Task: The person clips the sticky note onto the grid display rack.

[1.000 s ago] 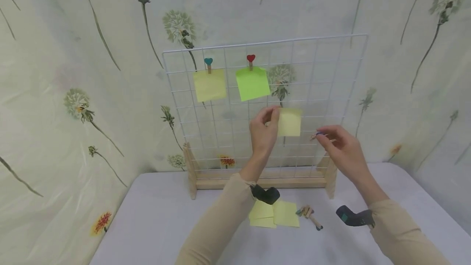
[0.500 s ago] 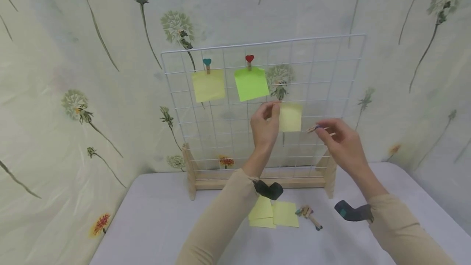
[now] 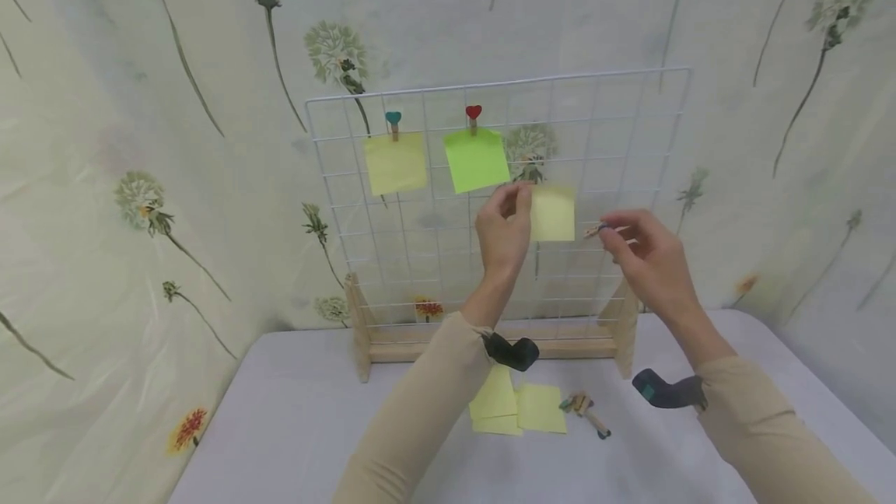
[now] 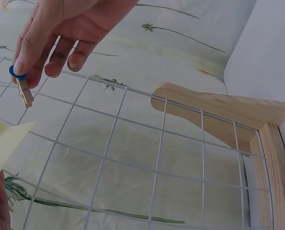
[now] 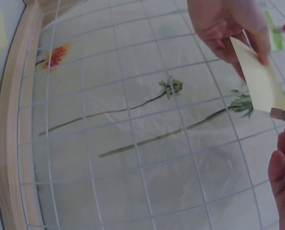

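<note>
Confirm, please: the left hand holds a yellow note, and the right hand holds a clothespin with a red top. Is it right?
Not quite: the clothespin in the right hand has a blue top, not red, as the left wrist view shows.

No lettering, label, brand or number can be read in any view: none on the held yellow sticky note, the lime-green sticky note, the blue-topped clothespin or the black wrist device.

The upper and side parts of the frame are filled by a pale backdrop printed with flowers; below, a white table is seen.
</note>
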`<state>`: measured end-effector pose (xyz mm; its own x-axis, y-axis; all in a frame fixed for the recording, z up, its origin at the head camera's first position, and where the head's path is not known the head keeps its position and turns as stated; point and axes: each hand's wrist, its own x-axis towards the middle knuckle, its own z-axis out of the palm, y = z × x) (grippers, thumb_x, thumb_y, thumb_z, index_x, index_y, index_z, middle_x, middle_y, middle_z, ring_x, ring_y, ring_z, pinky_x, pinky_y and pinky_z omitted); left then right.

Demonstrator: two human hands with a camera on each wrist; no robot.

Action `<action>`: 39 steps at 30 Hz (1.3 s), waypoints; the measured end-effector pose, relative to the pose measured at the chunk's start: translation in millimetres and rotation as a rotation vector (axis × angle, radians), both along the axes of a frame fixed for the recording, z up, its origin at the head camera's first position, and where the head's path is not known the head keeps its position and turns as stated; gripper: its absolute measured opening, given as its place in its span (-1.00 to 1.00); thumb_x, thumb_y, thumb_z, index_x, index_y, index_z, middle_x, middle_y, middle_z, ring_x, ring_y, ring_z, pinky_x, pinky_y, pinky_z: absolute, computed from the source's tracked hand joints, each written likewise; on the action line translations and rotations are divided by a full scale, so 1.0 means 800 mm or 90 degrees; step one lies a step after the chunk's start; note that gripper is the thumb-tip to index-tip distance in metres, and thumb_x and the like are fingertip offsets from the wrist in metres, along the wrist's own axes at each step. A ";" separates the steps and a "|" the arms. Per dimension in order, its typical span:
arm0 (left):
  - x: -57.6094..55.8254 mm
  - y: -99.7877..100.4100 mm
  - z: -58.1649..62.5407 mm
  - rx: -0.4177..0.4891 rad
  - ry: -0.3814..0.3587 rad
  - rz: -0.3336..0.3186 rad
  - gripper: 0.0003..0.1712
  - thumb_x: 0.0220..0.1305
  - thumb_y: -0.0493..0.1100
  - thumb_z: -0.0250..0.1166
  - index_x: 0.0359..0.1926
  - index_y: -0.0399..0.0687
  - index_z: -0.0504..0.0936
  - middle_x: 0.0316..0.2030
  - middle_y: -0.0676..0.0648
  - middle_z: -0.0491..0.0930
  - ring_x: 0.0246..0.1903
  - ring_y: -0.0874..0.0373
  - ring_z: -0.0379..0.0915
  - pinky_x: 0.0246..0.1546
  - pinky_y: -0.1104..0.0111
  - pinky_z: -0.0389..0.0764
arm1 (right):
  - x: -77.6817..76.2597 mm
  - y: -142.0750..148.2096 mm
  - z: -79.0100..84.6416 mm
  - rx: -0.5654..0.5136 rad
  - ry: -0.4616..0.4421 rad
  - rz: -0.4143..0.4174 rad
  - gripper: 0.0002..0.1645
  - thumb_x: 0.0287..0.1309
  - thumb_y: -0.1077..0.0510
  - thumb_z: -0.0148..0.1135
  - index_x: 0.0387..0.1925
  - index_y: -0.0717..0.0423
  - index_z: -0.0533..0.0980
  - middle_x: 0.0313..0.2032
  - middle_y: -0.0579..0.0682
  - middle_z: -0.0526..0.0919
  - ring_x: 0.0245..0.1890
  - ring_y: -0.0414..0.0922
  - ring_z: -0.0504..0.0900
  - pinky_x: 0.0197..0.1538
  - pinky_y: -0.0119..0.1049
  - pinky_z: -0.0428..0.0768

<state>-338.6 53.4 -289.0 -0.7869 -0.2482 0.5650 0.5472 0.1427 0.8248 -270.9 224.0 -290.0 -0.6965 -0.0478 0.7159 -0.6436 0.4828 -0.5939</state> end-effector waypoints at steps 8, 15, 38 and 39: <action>-0.001 0.001 0.008 0.009 -0.002 -0.007 -0.74 0.35 -0.04 0.14 -0.08 -0.01 0.65 -0.19 0.04 0.71 -0.29 0.33 0.58 -0.25 0.52 0.56 | -0.007 -0.004 0.008 -0.014 0.002 0.018 -0.75 0.20 0.33 0.15 -0.07 0.33 0.49 -0.28 -0.24 0.56 -0.35 -0.35 0.53 -0.36 -0.64 0.49; -0.001 0.000 0.013 0.021 -0.006 0.003 -0.73 0.35 -0.02 0.13 -0.10 -0.01 0.65 -0.18 0.02 0.71 -0.29 0.30 0.61 -0.27 0.53 0.57 | -0.011 -0.009 0.012 -0.008 -0.001 0.023 -0.74 0.20 0.33 0.15 -0.07 0.33 0.48 -0.28 -0.21 0.56 -0.36 -0.32 0.55 -0.38 -0.62 0.50; -0.007 0.012 0.020 0.025 -0.005 0.055 -0.71 0.35 0.03 0.14 -0.11 0.03 0.68 -0.21 0.00 0.72 -0.43 0.27 0.64 -0.50 0.55 0.55 | -0.061 -0.001 0.027 0.073 0.068 -0.030 -0.77 0.23 0.21 0.17 -0.07 0.15 0.52 -0.20 -0.24 0.57 -0.31 -0.41 0.51 -0.38 -0.69 0.45; -0.008 0.012 0.021 0.027 -0.006 0.061 -0.72 0.34 0.02 0.14 -0.12 0.04 0.69 -0.21 0.00 0.72 -0.43 0.27 0.64 -0.50 0.55 0.55 | -0.063 -0.002 0.028 0.079 0.068 -0.032 -0.77 0.23 0.18 0.17 -0.08 0.13 0.53 -0.19 -0.20 0.58 -0.30 -0.43 0.50 -0.37 -0.69 0.44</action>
<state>-344.6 63.3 -272.4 -0.7635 -0.3462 0.5452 0.5252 0.1586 0.8361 -321.5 222.6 -267.8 -0.6200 -0.1068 0.7773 -0.6731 0.5815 -0.4569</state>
